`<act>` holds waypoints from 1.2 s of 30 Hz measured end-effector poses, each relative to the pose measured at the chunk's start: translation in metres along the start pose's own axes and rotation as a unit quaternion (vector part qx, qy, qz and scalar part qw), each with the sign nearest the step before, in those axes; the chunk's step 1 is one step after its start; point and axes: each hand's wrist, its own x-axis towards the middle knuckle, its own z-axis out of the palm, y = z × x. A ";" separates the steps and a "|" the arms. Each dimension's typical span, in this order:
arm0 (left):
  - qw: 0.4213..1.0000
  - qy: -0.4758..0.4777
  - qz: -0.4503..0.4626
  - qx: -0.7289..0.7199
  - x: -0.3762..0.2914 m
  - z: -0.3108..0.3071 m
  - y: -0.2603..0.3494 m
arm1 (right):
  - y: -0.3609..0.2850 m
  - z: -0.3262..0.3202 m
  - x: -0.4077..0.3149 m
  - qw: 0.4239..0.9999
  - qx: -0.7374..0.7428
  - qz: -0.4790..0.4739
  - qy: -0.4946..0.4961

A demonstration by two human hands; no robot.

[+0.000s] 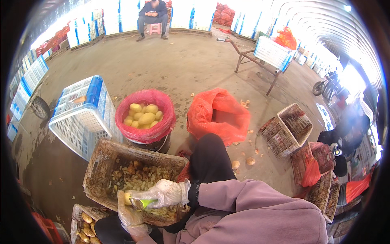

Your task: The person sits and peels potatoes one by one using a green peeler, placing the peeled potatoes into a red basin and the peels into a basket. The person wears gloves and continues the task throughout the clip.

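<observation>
My left hand [129, 213], in a clear plastic glove, holds a partly peeled potato [127, 198] over a dirty plastic crate [100, 186] with peelings [137, 181] in it. In my right hand [166, 193], gloved too, is a green-handled peeler [146, 203], its head against the potato. Beyond the crate stands a bucket lined with a pink mesh bag [146, 138], holding peeled yellow potatoes [146, 118]. Unpeeled potatoes [88, 231] fill part of a smaller crate at the lower left. My fingers partly hide the potato.
An orange mesh bag [198, 119] stands open in front of my knee. A white and blue crate [82, 122] is at the left, dirty crates [277, 143] at the right. Two potatoes [250, 161] lie on the floor. A person [152, 15] sits far ahead, near a metal cart [259, 62].
</observation>
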 end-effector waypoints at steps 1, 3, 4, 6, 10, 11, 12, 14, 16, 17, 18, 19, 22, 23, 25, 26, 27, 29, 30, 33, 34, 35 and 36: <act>1.000 0.004 -0.001 -0.005 -0.003 0.006 0.000 | 0.005 -0.002 0.000 1.000 -0.024 -0.017 -0.005; 1.000 0.023 0.003 -0.018 -0.010 0.012 0.007 | 0.011 -0.007 0.003 0.996 -0.066 -0.057 -0.025; 0.998 -0.046 -0.007 -0.043 -0.013 0.001 0.012 | 0.010 -0.004 0.005 0.997 -0.012 -0.079 -0.013; 0.995 0.065 -0.031 -0.076 -0.016 -0.004 0.010 | 0.008 -0.010 0.006 0.996 -0.038 -0.074 -0.029; 0.964 0.031 0.101 0.245 -0.016 -0.017 0.015 | 0.025 -0.028 -0.026 0.997 0.037 0.057 0.034; 0.992 0.112 -0.027 -0.054 -0.012 -0.009 0.026 | 0.026 -0.031 -0.034 0.985 0.089 0.130 0.064; 0.997 0.059 0.003 -0.049 -0.013 -0.015 0.022 | 0.023 -0.034 -0.029 0.990 0.026 0.106 0.084; 0.995 0.046 -0.039 -0.081 -0.012 -0.014 0.022 | 0.007 -0.031 -0.019 0.977 0.115 0.153 0.097; 0.994 0.036 -0.033 -0.093 -0.011 -0.012 0.018 | -0.009 -0.025 -0.008 0.959 0.183 0.195 0.097; 0.994 0.035 -0.019 -0.097 -0.011 -0.008 0.016 | -0.020 -0.020 -0.004 0.925 0.271 0.243 0.109; 0.994 0.032 -0.007 -0.100 -0.011 -0.004 0.015 | -0.026 -0.016 -0.001 0.906 0.308 0.269 0.111; 0.995 0.020 -0.006 -0.094 -0.011 -0.003 0.015 | -0.033 -0.014 0.002 0.884 0.344 0.295 0.115; 0.996 0.008 -0.007 -0.083 -0.012 -0.002 0.015 | -0.052 -0.013 0.009 0.861 0.376 0.328 0.097; 0.996 0.017 -0.012 -0.086 -0.011 0.000 0.014 | -0.055 -0.010 0.011 0.852 0.391 0.335 0.092; 0.996 0.033 -0.008 -0.078 -0.010 0.007 0.012 | -0.053 -0.005 0.014 0.852 0.405 0.321 0.086; 0.997 0.042 0.002 -0.069 -0.013 0.013 0.012 | -0.048 0.001 0.013 0.850 0.414 0.312 0.088; 0.997 0.050 0.013 -0.060 -0.015 0.015 0.013 | -0.042 0.009 0.013 0.850 0.423 0.302 0.090; 0.996 0.038 0.049 -0.062 -0.010 0.008 0.009 | -0.035 0.019 0.011 0.864 0.397 0.290 0.107; 0.995 0.049 0.067 -0.061 -0.011 0.005 0.012 | -0.039 0.016 0.010 0.862 0.383 0.321 0.091; 0.971 0.056 0.131 -0.192 -0.004 -0.002 0.024 | -0.012 0.030 -0.019 0.891 0.302 0.339 0.005; 0.971 0.015 0.111 -0.210 -0.003 -0.007 0.027 | -0.005 0.037 -0.031 0.912 0.240 0.331 0.001; 0.969 -0.025 0.093 -0.228 -0.001 -0.013 0.029 | -0.002 0.039 -0.035 0.930 0.178 0.321 -0.004; 0.965 -0.059 0.075 -0.244 0.003 -0.017 0.025 | -0.010 0.032 -0.032 0.893 0.233 0.385 -0.003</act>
